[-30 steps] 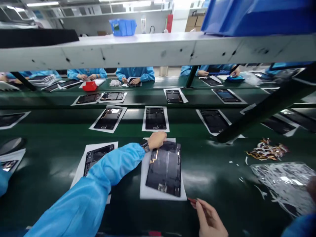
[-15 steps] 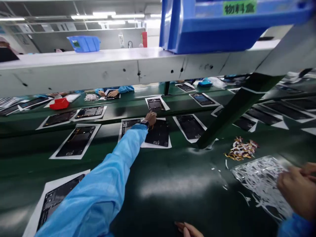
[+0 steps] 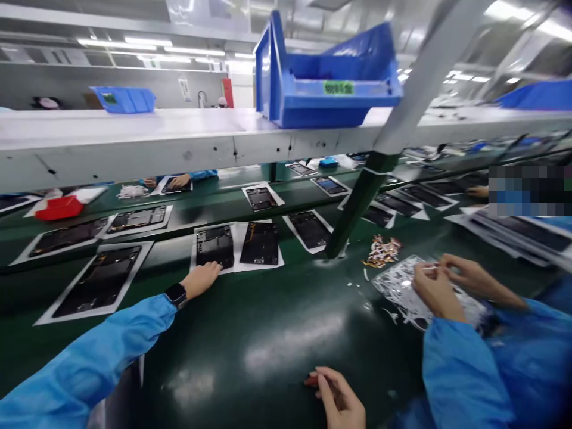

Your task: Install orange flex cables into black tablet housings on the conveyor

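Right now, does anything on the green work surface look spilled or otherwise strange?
Yes: a few white scraps lie loose on the green work surface, left of the heap of white strips by a co-worker's hands. They look spilled, since most strips lie together.

Black flat rectangular panel (image 3: 215, 241), silvery-grey specks along left side. Neighbouring black flat rectangular panel (image 3: 263, 243), thin gold line. White paper sheets (image 3: 237, 250) under both. Small dark red piece (image 3: 310, 381) in right hand (image 3: 339, 399). Bright blue cloth left sleeve (image 3: 111, 342); black square wristwatch (image 3: 176, 295). Glossy dark green tabletop (image 3: 223, 328), whitish glare streaks. Blue plastic bin (image 3: 326, 114), green label (image 3: 338, 88), dark characters. Red plastic tray (image 3: 60, 208). White thin-strip pile (image 3: 407, 301); ribbon heap (image 3: 382, 251) mixed orange, white, brown. White shelf edge (image 3: 170, 152), dark dots.
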`<action>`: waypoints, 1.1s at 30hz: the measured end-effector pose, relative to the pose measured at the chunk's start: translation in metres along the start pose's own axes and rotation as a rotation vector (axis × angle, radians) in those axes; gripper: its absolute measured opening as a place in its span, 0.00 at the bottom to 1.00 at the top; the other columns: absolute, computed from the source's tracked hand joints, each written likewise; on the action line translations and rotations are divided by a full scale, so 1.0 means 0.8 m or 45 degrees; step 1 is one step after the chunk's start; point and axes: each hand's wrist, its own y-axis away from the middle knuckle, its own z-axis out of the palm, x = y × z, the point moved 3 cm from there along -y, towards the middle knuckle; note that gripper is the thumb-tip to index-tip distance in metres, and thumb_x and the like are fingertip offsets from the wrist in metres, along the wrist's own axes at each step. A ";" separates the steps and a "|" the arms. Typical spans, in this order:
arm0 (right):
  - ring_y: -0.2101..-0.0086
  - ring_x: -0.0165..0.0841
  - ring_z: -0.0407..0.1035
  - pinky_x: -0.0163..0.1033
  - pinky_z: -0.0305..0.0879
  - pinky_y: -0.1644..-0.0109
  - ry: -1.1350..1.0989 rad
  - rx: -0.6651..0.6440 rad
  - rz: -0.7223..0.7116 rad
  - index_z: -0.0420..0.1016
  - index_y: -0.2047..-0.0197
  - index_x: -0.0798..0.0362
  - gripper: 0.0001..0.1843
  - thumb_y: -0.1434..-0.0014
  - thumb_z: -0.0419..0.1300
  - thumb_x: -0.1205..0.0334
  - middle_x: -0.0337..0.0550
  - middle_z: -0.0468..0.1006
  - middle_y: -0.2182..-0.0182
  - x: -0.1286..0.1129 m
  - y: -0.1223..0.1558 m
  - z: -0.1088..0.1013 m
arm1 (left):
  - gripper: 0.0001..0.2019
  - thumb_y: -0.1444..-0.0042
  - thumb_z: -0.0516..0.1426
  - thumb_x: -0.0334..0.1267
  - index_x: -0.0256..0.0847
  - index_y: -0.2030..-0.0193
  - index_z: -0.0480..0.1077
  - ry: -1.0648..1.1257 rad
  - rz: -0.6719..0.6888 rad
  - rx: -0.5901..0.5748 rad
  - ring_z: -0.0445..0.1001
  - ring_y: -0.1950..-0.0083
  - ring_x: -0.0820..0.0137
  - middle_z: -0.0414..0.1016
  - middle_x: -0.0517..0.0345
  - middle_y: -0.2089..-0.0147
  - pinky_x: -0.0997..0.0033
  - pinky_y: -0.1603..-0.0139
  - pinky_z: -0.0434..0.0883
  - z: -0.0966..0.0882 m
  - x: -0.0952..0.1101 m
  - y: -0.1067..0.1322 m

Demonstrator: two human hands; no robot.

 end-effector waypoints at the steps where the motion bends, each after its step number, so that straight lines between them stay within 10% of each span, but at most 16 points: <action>1: 0.70 0.41 0.75 0.38 0.71 0.70 -0.014 -0.022 -0.013 0.78 0.66 0.55 0.23 0.48 0.67 0.41 0.48 0.79 0.70 -0.001 -0.003 -0.002 | 0.16 0.42 0.46 0.19 0.31 0.50 0.65 -0.006 0.002 0.006 0.71 0.50 0.56 0.69 0.39 0.49 0.58 0.53 0.69 -0.001 0.001 -0.002; 10: 0.72 0.36 0.70 0.36 0.67 0.73 -0.345 -0.072 0.118 0.77 0.63 0.55 0.19 0.46 0.66 0.46 0.43 0.75 0.73 -0.002 -0.010 -0.023 | 0.09 0.40 0.46 0.29 0.35 0.55 0.65 0.147 0.001 0.179 0.75 0.57 0.60 0.73 0.46 0.56 0.65 0.57 0.68 -0.066 -0.006 0.067; 15: 0.73 0.35 0.69 0.35 0.65 0.75 -0.507 -0.132 0.297 0.74 0.65 0.54 0.17 0.47 0.67 0.48 0.39 0.72 0.74 -0.011 -0.008 -0.014 | 0.18 0.43 0.46 0.27 0.41 0.49 0.66 0.345 0.060 0.139 0.76 0.62 0.63 0.75 0.51 0.59 0.67 0.63 0.70 -0.038 0.126 0.169; 19: 0.83 0.25 0.55 0.32 0.57 0.82 -0.397 -0.300 0.468 0.72 0.67 0.54 0.20 0.49 0.67 0.45 0.31 0.62 0.79 -0.017 -0.001 0.000 | 0.17 0.47 0.50 0.24 0.38 0.52 0.70 0.223 0.441 0.039 0.75 0.57 0.56 0.75 0.44 0.57 0.64 0.67 0.71 -0.003 0.264 0.229; 22: 0.86 0.23 0.45 0.31 0.48 0.84 0.005 -0.521 0.467 0.72 0.66 0.53 0.23 0.47 0.64 0.40 0.28 0.58 0.81 -0.012 0.003 0.004 | 0.10 0.42 0.52 0.27 0.36 0.55 0.70 0.226 0.517 -0.007 0.74 0.61 0.56 0.74 0.44 0.61 0.64 0.71 0.70 -0.003 0.308 0.248; 26: 0.79 0.29 0.59 0.33 0.55 0.76 0.505 -0.719 0.121 0.73 0.69 0.53 0.23 0.44 0.59 0.39 0.33 0.62 0.81 -0.012 -0.003 0.002 | 0.05 0.37 0.52 0.32 0.38 0.57 0.68 0.394 0.520 0.020 0.72 0.60 0.61 0.73 0.49 0.59 0.65 0.65 0.70 -0.022 0.288 0.249; 33: 0.80 0.35 0.64 0.36 0.55 0.74 1.102 -0.707 -0.062 0.71 0.65 0.48 0.21 0.43 0.53 0.39 0.33 0.64 0.83 -0.007 -0.001 -0.013 | 0.06 0.35 0.51 0.33 0.37 0.57 0.68 0.426 0.082 0.259 0.69 0.52 0.63 0.70 0.50 0.55 0.64 0.50 0.68 -0.012 0.157 0.148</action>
